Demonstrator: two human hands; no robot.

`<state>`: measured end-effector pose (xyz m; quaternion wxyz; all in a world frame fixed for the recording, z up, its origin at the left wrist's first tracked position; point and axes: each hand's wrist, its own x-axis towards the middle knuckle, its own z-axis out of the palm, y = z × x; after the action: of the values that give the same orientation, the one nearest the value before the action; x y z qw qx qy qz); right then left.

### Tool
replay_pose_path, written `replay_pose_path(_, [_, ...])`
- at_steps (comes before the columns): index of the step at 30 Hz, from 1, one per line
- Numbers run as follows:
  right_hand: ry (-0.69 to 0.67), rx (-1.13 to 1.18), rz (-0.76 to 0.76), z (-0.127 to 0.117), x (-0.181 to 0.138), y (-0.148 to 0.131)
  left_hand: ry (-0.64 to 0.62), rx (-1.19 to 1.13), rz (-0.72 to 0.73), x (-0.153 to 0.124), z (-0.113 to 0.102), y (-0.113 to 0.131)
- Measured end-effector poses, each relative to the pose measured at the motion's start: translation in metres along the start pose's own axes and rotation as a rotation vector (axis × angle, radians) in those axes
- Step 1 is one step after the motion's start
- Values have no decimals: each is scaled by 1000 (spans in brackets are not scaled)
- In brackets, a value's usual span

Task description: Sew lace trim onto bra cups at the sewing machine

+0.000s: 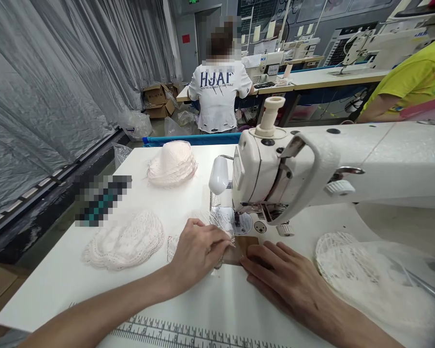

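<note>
Just left of the needle area of the white sewing machine (264, 164), my left hand (199, 244) is closed in a pinch on a white lace piece (217, 220). Part of the lace lies under the hand, with a reddish thread edge showing at its left. My right hand (286, 275) has its fingers bent together at the edge of a sheer beige fabric (232, 256) in front of the presser foot. Beside those fingers sits a flat brown piece (247, 243). The fingertips of the right hand partly cover what they hold. The needle itself is hidden by the machine head.
Stacked lace pieces (125, 239) lie at the left, and pale moulded cups (172, 164) are piled behind them. More lace (348, 261) and sheer fabric lie at the right. A printed ruler (174, 333) runs along the front edge. Two people sit beyond, near other machines.
</note>
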<state>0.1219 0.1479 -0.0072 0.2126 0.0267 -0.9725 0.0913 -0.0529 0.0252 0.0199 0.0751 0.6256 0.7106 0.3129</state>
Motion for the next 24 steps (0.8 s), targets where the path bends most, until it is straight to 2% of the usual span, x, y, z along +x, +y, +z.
replay_pose_path(3, [2, -4, -5, 0, 0, 0, -22, -2, -48, 0, -1, 2])
replay_pose_path(7, [9, -14, -8, -2, 3, 0, 23, 134, 112, -5, 5, 5])
replay_pose_path(11, [16, -16, -7, -3, 5, 0, 62, 289, 204, -10, 12, 6])
replay_pose_path(17, [34, 15, 1, -4, 3, 1, 77, 414, 265, -12, 15, 5])
replay_pose_path(20, [69, 21, -1, -4, 4, 2, 65, 420, 278, -12, 14, 6])
replay_pose_path(24, [43, -16, -8, -4, 5, 1, 64, 415, 293, -12, 13, 6])
